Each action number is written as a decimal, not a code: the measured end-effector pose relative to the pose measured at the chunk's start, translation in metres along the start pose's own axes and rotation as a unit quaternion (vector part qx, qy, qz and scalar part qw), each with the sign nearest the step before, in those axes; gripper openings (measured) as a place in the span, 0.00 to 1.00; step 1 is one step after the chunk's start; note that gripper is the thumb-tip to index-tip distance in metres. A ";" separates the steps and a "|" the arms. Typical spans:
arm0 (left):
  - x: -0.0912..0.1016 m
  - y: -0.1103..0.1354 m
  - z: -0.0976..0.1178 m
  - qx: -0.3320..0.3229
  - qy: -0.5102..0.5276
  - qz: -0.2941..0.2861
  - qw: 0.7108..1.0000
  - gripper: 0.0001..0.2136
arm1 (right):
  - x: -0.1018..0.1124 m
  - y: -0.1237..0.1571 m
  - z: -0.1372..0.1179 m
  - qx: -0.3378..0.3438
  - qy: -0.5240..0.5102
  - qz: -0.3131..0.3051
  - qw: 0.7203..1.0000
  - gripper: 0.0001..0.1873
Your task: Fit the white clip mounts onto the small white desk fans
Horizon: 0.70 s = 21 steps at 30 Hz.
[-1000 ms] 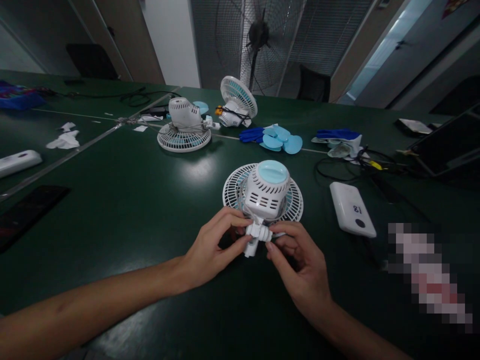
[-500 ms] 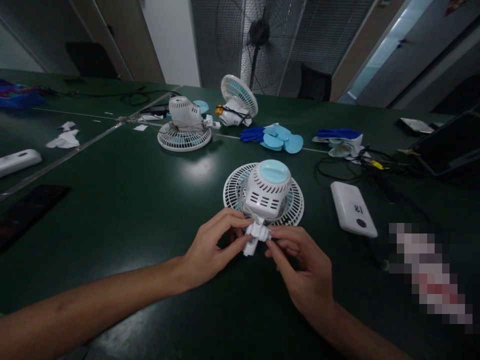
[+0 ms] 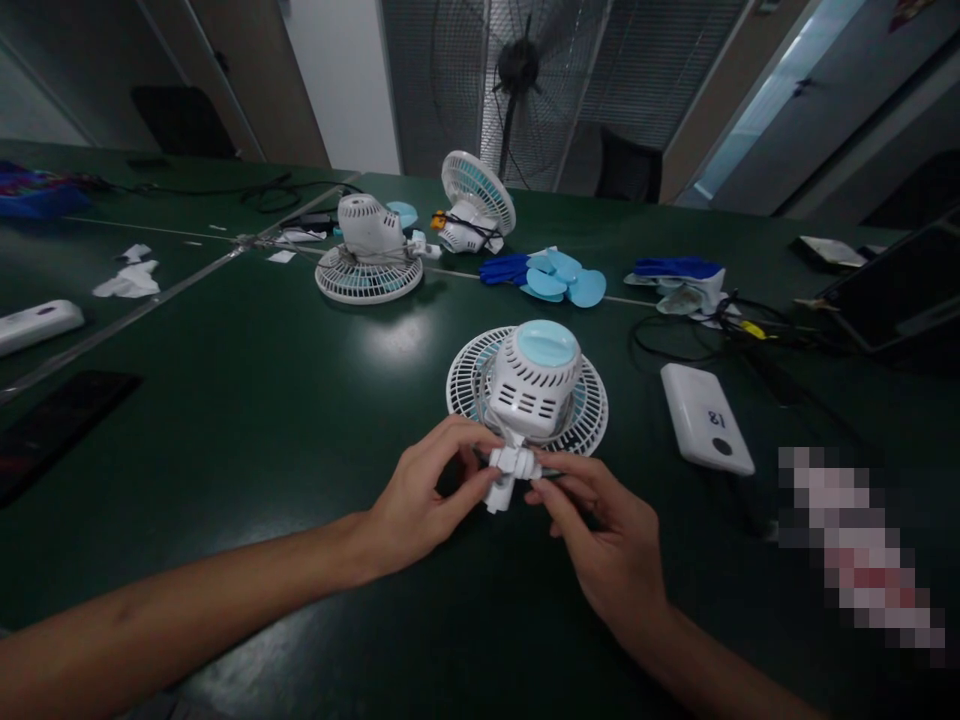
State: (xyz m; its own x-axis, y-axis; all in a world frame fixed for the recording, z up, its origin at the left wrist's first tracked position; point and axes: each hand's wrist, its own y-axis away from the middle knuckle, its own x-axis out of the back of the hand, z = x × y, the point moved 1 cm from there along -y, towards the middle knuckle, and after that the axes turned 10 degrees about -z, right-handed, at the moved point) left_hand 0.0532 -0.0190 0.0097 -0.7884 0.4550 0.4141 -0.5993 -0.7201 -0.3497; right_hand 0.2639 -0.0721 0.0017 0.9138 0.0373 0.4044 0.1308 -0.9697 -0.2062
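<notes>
A small white fan (image 3: 534,395) lies grille-down on the table, its rounded motor housing topped by a light blue cap. A white plastic joint bracket (image 3: 513,464) juts from the near side of the housing. My left hand (image 3: 431,485) pinches this bracket from the left between thumb and fingers. From the right, my right hand (image 3: 604,535) holds thumb and forefinger closed at the bracket's right end. A thin dark sliver shows between those right fingers, too small to name.
Behind stand two more white fans (image 3: 367,240) (image 3: 472,205). Light blue fan blades (image 3: 566,280) lie by blue gloves (image 3: 502,268). To the right are a white power bank (image 3: 705,418), another glove (image 3: 679,280) and cables. A black phone (image 3: 60,425) and paper scraps (image 3: 129,278) lie left.
My right hand has shifted slightly, its fingers drawing a little apart at the bracket's right end, where a dark sliver now shows. The left hand and the fan stay nearly still.
</notes>
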 end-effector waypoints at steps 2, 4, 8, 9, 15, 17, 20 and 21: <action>0.000 0.000 0.000 -0.001 -0.002 -0.002 1.000 0.10 | 0.000 -0.001 0.001 -0.016 -0.017 0.002 1.000 0.10; 0.000 0.000 0.000 -0.002 -0.004 0.000 1.000 0.11 | -0.001 -0.002 0.001 -0.021 -0.027 0.005 0.999 0.10; -0.001 0.001 0.000 0.000 -0.007 0.003 1.000 0.11 | -0.002 -0.002 0.000 -0.014 -0.019 0.016 1.000 0.10; -0.001 0.001 0.000 0.000 -0.007 0.003 1.000 0.11 | -0.002 -0.002 0.001 -0.011 -0.018 0.019 1.000 0.09; 0.000 0.000 0.002 -0.008 -0.014 0.004 1.000 0.10 | -0.003 -0.002 0.005 -0.044 -0.089 -0.006 0.995 0.08; 0.000 0.000 0.002 -0.007 -0.012 0.004 1.000 0.10 | -0.003 -0.002 0.005 -0.040 -0.097 -0.007 0.994 0.09; 0.000 0.000 0.002 -0.002 -0.012 0.006 1.000 0.10 | -0.003 -0.002 0.002 -0.003 -0.073 -0.001 0.997 0.11; 0.000 0.000 0.002 0.000 -0.010 0.006 1.000 0.10 | -0.003 -0.002 0.002 0.005 -0.065 -0.001 0.998 0.11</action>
State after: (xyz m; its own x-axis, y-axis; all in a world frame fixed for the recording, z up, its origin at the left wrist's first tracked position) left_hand 0.0532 -0.0202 0.0108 -0.7924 0.4354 0.4272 -0.5898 -0.7254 -0.3548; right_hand 0.2615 -0.0698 -0.0005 0.9557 0.0699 0.2859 0.1348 -0.9675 -0.2141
